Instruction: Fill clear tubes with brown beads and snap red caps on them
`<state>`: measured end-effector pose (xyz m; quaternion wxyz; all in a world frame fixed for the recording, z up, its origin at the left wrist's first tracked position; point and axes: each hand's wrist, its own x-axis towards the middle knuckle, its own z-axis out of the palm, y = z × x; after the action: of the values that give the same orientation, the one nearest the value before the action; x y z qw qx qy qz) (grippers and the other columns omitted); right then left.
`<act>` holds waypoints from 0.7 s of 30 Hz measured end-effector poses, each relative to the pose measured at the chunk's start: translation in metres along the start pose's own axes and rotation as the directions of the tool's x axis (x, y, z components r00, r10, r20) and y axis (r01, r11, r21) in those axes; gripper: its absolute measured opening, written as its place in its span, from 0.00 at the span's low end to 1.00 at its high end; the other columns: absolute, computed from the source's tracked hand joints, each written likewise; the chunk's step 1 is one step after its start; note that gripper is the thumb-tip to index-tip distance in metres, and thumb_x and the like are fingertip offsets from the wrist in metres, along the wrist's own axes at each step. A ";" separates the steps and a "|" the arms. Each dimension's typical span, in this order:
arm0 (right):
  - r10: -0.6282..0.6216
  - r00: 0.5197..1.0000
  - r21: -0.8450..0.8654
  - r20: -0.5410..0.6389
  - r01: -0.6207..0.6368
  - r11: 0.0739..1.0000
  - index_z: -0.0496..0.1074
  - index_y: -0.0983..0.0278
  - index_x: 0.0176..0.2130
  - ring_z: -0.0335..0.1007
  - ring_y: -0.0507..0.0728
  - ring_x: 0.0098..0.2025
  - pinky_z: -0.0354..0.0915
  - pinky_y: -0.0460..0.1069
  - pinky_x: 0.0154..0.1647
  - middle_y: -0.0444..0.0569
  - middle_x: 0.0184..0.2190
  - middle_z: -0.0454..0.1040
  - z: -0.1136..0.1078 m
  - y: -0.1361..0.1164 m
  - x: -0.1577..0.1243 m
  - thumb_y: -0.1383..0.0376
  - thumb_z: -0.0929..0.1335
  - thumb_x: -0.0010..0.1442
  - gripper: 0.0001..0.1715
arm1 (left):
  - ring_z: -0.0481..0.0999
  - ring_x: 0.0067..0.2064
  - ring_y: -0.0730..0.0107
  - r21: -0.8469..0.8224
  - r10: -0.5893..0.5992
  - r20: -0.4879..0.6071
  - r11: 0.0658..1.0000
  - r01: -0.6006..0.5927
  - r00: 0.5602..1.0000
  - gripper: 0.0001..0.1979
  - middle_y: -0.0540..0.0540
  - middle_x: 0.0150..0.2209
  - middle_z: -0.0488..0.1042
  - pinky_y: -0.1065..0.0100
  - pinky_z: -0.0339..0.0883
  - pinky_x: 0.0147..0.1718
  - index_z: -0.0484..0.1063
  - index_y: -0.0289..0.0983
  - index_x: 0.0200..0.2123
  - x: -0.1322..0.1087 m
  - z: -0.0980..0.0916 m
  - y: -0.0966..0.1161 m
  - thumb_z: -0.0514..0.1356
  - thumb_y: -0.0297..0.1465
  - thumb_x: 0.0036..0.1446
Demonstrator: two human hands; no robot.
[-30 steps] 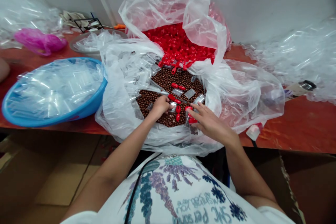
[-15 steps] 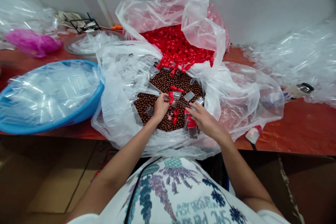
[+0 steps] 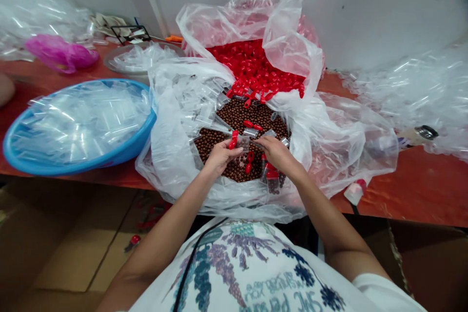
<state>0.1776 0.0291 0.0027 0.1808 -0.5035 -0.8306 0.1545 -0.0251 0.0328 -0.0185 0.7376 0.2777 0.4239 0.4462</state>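
Observation:
My left hand (image 3: 221,157) is closed on a small clear plastic container (image 3: 243,144) with a red flip cap (image 3: 233,139), tilted sideways over a heap of brown beads (image 3: 212,142). To its right, my right hand (image 3: 278,153) has its fingers pinched together, tips close to the container's end; a thin dark thing seems to be in them, too small to name. A clear plastic piece (image 3: 269,133) lies just behind those fingers. Filled containers with red caps (image 3: 272,183) rest below my right hand. Loose red caps (image 3: 249,162) lie on the beads.
A white plastic bag (image 3: 166,122) surrounds the beads, with clear containers (image 3: 190,92) along its left inner side. Behind is a bag of red caps (image 3: 256,66). A blue basin (image 3: 146,124) of clear containers stands left. A clear bag (image 3: 409,90) and a bottle (image 3: 417,135) are right.
My left hand has turned the capped container toward my right hand. My right hand's fingers, spread before, have come together and moved in close to it. The whole view has shifted slightly.

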 end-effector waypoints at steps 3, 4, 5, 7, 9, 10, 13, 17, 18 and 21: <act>0.034 0.997 -0.084 0.069 -0.028 0.996 0.72 0.62 0.48 0.66 0.56 0.48 0.61 0.49 0.50 0.52 0.45 0.73 -0.001 -0.007 0.010 0.75 0.60 0.60 0.20 | 0.75 0.34 0.71 0.050 -0.034 -0.015 0.998 0.035 0.999 0.20 0.46 0.34 0.77 0.69 0.71 0.37 0.77 0.33 0.36 -0.006 -0.009 0.003 0.71 0.24 0.33; 0.049 0.996 -0.109 0.077 -0.041 0.993 0.72 0.63 0.48 0.66 0.56 0.48 0.61 0.49 0.50 0.52 0.45 0.73 -0.001 -0.008 0.013 0.75 0.60 0.60 0.20 | 0.75 0.34 0.70 0.085 -0.040 -0.028 0.995 0.042 0.999 0.19 0.45 0.34 0.77 0.68 0.71 0.36 0.77 0.33 0.35 -0.007 -0.012 0.004 0.71 0.25 0.33; 0.065 0.995 -0.129 0.080 -0.054 0.990 0.72 0.63 0.48 0.67 0.56 0.48 0.60 0.49 0.50 0.52 0.44 0.73 -0.001 -0.009 0.016 0.74 0.60 0.60 0.19 | 0.75 0.34 0.69 0.118 -0.041 -0.045 0.992 0.046 0.998 0.18 0.45 0.34 0.77 0.68 0.72 0.34 0.77 0.33 0.34 -0.008 -0.014 0.004 0.71 0.25 0.33; 0.092 0.991 -0.159 0.101 -0.075 0.984 0.73 0.63 0.47 0.67 0.56 0.48 0.60 0.48 0.49 0.51 0.44 0.74 0.000 -0.010 0.021 0.72 0.60 0.61 0.18 | 0.75 0.33 0.69 0.149 -0.042 -0.069 0.988 0.052 0.997 0.17 0.44 0.34 0.77 0.67 0.72 0.32 0.77 0.33 0.33 -0.010 -0.017 0.005 0.70 0.24 0.34; 0.108 0.978 -0.206 0.178 -0.070 0.976 0.73 0.63 0.46 0.68 0.56 0.47 0.60 0.47 0.49 0.51 0.45 0.74 0.004 -0.010 0.027 0.70 0.60 0.62 0.17 | 0.75 0.33 0.69 0.127 -0.031 -0.072 0.991 0.040 0.997 0.17 0.44 0.35 0.77 0.68 0.73 0.32 0.77 0.33 0.35 -0.012 -0.018 0.006 0.69 0.24 0.35; 0.115 0.967 -0.231 0.228 -0.061 0.971 0.74 0.63 0.46 0.68 0.56 0.47 0.60 0.47 0.49 0.51 0.44 0.74 0.007 -0.010 0.030 0.69 0.61 0.62 0.16 | 0.75 0.34 0.70 0.107 -0.018 -0.068 0.994 0.026 0.998 0.18 0.43 0.36 0.77 0.68 0.73 0.33 0.76 0.33 0.36 -0.013 -0.017 0.006 0.69 0.24 0.36; 0.130 0.934 -0.279 0.332 -0.034 0.960 0.74 0.62 0.45 0.68 0.58 0.48 0.60 0.48 0.49 0.52 0.44 0.75 0.021 -0.014 0.039 0.65 0.62 0.62 0.16 | 0.75 0.36 0.70 0.059 0.049 -0.071 0.997 -0.045 0.996 0.19 0.43 0.38 0.76 0.68 0.73 0.35 0.76 0.33 0.39 -0.017 -0.016 0.007 0.68 0.24 0.39; 0.133 0.919 -0.282 0.371 -0.025 0.959 0.73 0.65 0.47 0.69 0.61 0.48 0.62 0.50 0.46 0.58 0.44 0.75 0.039 -0.025 0.046 0.63 0.64 0.59 0.17 | 0.75 0.36 0.70 0.036 0.091 -0.099 0.996 -0.087 0.991 0.18 0.44 0.36 0.76 0.68 0.73 0.36 0.75 0.32 0.39 -0.022 -0.018 0.005 0.67 0.22 0.39; 0.134 0.915 -0.279 0.380 -0.025 0.960 0.73 0.66 0.46 0.70 0.62 0.46 0.62 0.50 0.45 0.59 0.43 0.75 0.043 -0.028 0.048 0.64 0.64 0.59 0.17 | 0.75 0.36 0.70 0.028 0.088 -0.100 0.996 -0.085 0.991 0.18 0.44 0.36 0.76 0.68 0.72 0.37 0.75 0.32 0.39 -0.023 -0.019 0.005 0.68 0.22 0.39; 0.124 0.906 -0.241 0.404 -0.025 0.970 0.75 0.67 0.43 0.72 0.60 0.43 0.62 0.48 0.42 0.58 0.39 0.77 0.046 -0.031 0.050 0.66 0.65 0.57 0.14 | 0.75 0.37 0.69 0.003 0.071 -0.105 0.997 -0.071 0.992 0.19 0.45 0.36 0.76 0.67 0.72 0.38 0.75 0.32 0.38 -0.026 -0.020 0.004 0.68 0.22 0.38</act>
<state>0.1112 0.0570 -0.0171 -0.0657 -0.5082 -0.8422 0.1677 -0.0505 0.0119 -0.0152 0.6979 0.2685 0.4518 0.4865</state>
